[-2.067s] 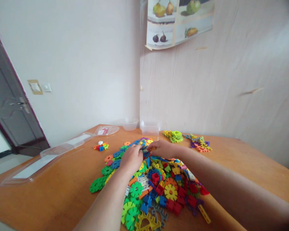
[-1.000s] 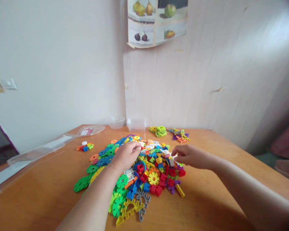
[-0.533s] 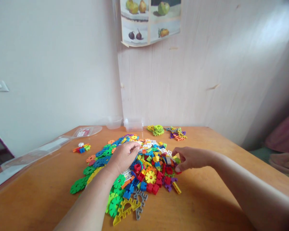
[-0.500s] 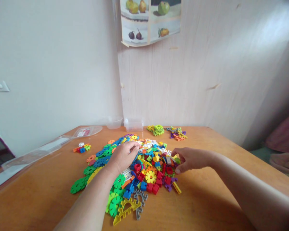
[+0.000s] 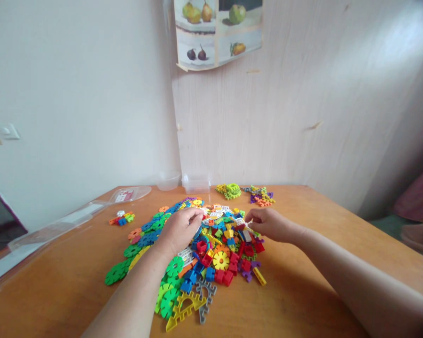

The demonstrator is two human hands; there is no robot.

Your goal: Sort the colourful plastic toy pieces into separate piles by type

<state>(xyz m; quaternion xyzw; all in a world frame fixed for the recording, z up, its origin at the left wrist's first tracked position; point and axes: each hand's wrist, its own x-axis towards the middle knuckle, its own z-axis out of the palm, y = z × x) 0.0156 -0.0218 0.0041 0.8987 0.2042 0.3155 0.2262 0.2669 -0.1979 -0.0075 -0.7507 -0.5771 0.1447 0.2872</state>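
Observation:
A heap of mixed plastic building pieces lies on the wooden table between my hands. My left hand (image 5: 181,229) rests over the heap's left side, fingers drawn together; whatever they hold, if anything, is hidden. Thumb and fingers of my right hand (image 5: 270,225) pinch at the heap's right edge, on what looks like a small white plastic piece (image 5: 248,226). Around them lie a yellow flower disc (image 5: 221,260), red blocks (image 5: 227,277), blue blocks (image 5: 187,285) and green flower discs (image 5: 175,266). A yellow notched arch piece (image 5: 186,307) and a grey one (image 5: 207,295) lie at the near edge.
Clear plastic tubs (image 5: 196,183) stand by the wall. Yellow-green pieces (image 5: 229,190) and a mixed purple-orange cluster (image 5: 261,197) sit at the back. A small block group (image 5: 121,218) and a clear lid (image 5: 132,193) lie left. A fruit picture (image 5: 218,35) hangs on the wall.
My right hand has moved slightly left and its fingers have closed into a pinch at the heap's edge. My left hand has barely moved. The view has shifted slightly.

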